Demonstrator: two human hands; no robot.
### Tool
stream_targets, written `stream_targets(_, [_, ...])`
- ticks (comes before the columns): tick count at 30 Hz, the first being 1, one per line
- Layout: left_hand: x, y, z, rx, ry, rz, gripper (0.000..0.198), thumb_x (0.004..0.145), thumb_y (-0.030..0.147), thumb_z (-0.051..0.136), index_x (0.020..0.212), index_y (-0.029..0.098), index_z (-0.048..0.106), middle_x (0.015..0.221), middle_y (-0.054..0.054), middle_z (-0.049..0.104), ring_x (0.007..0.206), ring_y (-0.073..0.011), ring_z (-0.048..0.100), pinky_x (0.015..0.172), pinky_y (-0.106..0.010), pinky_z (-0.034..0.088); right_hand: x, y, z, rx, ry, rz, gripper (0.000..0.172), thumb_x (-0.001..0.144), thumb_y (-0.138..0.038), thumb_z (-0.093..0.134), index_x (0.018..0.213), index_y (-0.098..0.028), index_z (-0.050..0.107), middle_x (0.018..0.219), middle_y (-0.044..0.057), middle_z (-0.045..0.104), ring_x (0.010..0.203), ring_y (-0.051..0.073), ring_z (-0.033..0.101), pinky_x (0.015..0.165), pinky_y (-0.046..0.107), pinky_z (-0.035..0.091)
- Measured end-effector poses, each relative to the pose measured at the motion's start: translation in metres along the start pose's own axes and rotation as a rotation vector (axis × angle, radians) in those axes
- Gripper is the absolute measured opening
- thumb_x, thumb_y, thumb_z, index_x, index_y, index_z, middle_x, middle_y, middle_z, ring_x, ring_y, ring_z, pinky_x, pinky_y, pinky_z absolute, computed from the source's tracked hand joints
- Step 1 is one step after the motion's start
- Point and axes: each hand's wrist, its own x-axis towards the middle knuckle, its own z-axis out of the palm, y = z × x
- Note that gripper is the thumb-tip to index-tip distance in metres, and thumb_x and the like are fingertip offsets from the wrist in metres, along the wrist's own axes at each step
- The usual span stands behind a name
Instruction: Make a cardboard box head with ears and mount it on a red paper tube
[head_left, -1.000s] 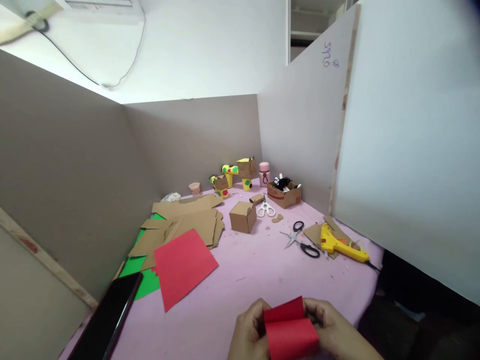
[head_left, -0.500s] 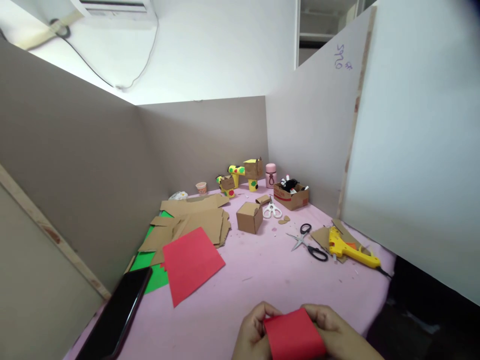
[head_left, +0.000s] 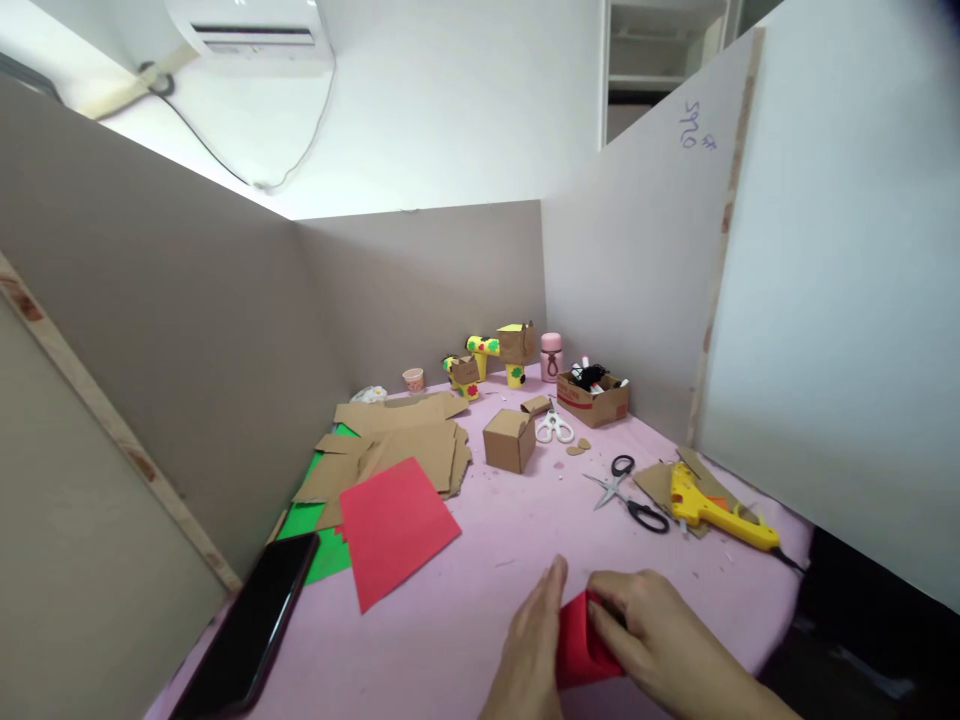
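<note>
A folded piece of red paper (head_left: 577,648), bent into a loop with its near end open, is between my two hands at the bottom of the head view. My left hand (head_left: 529,645) is upright with fingers stretched out straight, its palm side against the paper's left face; the thumb is hidden. My right hand (head_left: 649,635) is closed on the paper's right edge, thumb and fingers pinching the fold. Left of my hands lies a red sheet (head_left: 397,530). Farther up the table stands a small cardboard cube (head_left: 510,442).
Black-handled scissors (head_left: 628,495) and a yellow glue gun (head_left: 724,512) lie to the right. White scissors (head_left: 555,428) lie beyond the cube. Cardboard sheets (head_left: 405,450) and a phone (head_left: 251,625) lie left. At the back are yellow spotted figures (head_left: 517,350), a pink bottle (head_left: 551,358) and a box (head_left: 592,400).
The red paper has turned and now shows its open end. My left fingers have straightened from a curled grip, and my right hand has shifted over the paper. The view has shifted slightly.
</note>
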Motion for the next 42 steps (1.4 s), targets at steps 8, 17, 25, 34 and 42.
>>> stream_targets(8, [0.005, 0.016, 0.003, -0.261, -0.062, 0.023, 0.06, 0.059, 0.041, 0.077, 0.113, 0.02, 0.063, 0.105, -0.007, 0.069, 0.101, -0.0291, 0.061, 0.089, -0.036, 0.046, 0.0, -0.018, 0.0, -0.467, -0.198, -0.046, 0.022, 0.077, -0.014, 0.046, 0.077, -0.018, 0.068, 0.074, 0.008, 0.075, 0.063, 0.021, 0.068, 0.052, 0.024, 0.035])
stream_targets(17, [-0.001, 0.019, -0.032, 0.577, -0.089, 0.392, 0.025, 0.079, 0.038, 0.063, 0.103, 0.031, 0.068, 0.144, -0.008, 0.04, 0.13, -0.0319, 0.037, 0.108, -0.049, 0.018, 0.009, -0.039, -0.005, -0.737, -0.321, -0.09, 0.019, 0.075, -0.014, 0.053, 0.084, -0.015, 0.07, 0.082, 0.012, 0.076, 0.075, 0.028, 0.071, 0.05, 0.028, 0.031])
stream_targets(25, [0.001, 0.068, -0.041, 0.718, -0.252, 0.502, 0.023, 0.073, 0.044, 0.066, 0.088, 0.028, 0.073, 0.124, -0.009, 0.062, 0.111, -0.0275, 0.057, 0.097, -0.04, 0.036, 0.004, -0.038, 0.001, -0.792, -0.41, -0.17, 0.019, 0.072, -0.019, 0.06, 0.086, -0.013, 0.071, 0.085, 0.016, 0.075, 0.077, 0.032, 0.071, 0.057, 0.03, 0.044])
stream_targets(34, [-0.013, 0.061, -0.037, 0.461, -0.249, 0.262, 0.016, 0.079, 0.034, 0.062, 0.089, 0.032, 0.074, 0.14, -0.004, 0.047, 0.12, -0.0275, 0.051, 0.097, -0.039, 0.038, 0.003, -0.032, -0.002, -0.741, -0.372, -0.163, 0.018, 0.068, -0.018, 0.062, 0.082, -0.013, 0.072, 0.078, 0.015, 0.076, 0.072, 0.03, 0.072, 0.052, 0.028, 0.04])
stream_targets(42, [-0.013, 0.022, -0.024, 0.131, -0.104, 0.044, 0.103, 0.052, 0.047, 0.081, 0.139, 0.021, 0.032, 0.148, -0.019, 0.029, 0.134, -0.0339, 0.029, 0.108, -0.048, 0.023, 0.0, -0.03, -0.017, -0.586, -0.234, -0.188, 0.021, 0.08, -0.012, 0.046, 0.079, -0.015, 0.067, 0.074, 0.01, 0.075, 0.067, 0.023, 0.07, 0.051, 0.027, 0.032])
